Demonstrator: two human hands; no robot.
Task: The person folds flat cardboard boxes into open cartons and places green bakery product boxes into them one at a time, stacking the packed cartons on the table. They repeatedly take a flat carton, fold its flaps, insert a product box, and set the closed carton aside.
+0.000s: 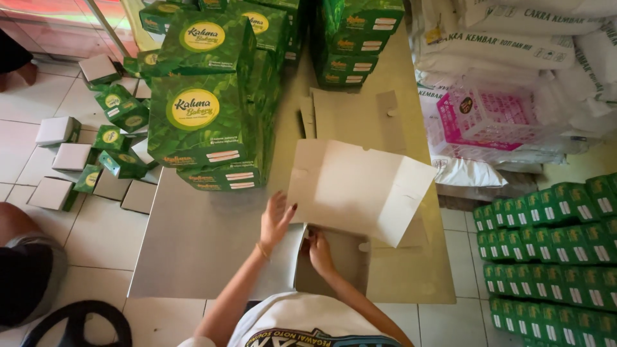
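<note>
Half-folded cardboard box, plain inner side up, at the near edge of the desk, right of centre. Large lid panel raised and tilted away toward the far right; base tray open below it, close to the body. Long axis of the panel running left to right, slightly skewed toward the far right corner.

Left hand at the panel's lower left corner, fingers spread, palm flat against the board, nothing gripped. Forearm angled up from the near edge, thin bracelet at the wrist. Right hand inside the tray at its left wall, fingers curled, seemingly pinching a flap; exact grip hidden. Both hands touching the box; left nearer the lid, right nearer the tray.

Flat unfolded box blanks beyond, toward the far edge. Stacked green boxes on the far left part of the desk. Small green and white boxes scattered on the tiled floor at left. Pink crate and white sacks at right.
</note>
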